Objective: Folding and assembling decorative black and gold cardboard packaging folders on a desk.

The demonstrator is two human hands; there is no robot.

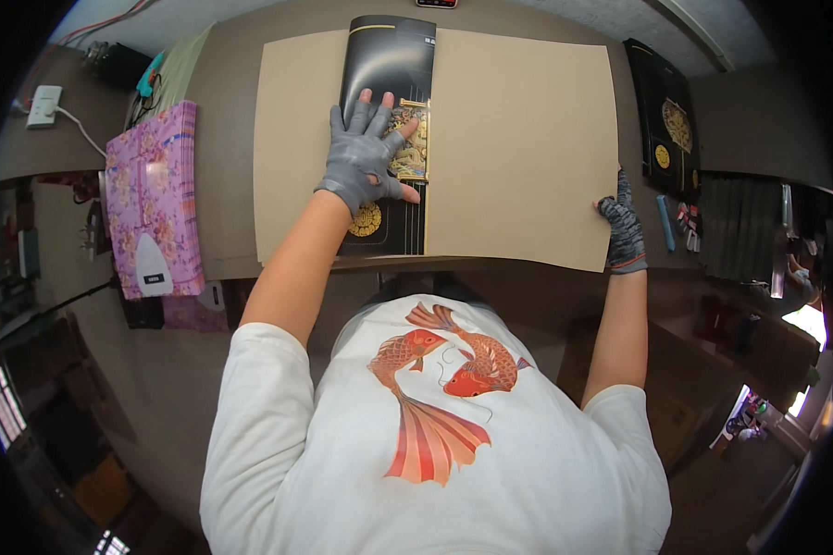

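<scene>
The wide cardboard sheet [518, 148] lies spread across the table [227, 199] in front of the person, its plain tan face up. A black printed panel [389, 57] with gold decoration stands out on it, left of the middle; its top sticks out past the sheet's upper edge — whether the two are joined I cannot tell.

The left hand [361, 159] is open, fingers spread, palm down on the panel, pressing rather than grasping. The right hand [626, 231] is closed at the sheet's right edge, thumb over the face and fingers along the outer side, and seems to pinch it.

The work looks partway along: the panel is in place under the left hand, while the broad right part lies unfolded — any folding or closing there appears undone. Another black printed piece [659, 120] lies apart on the right, untouched.
</scene>
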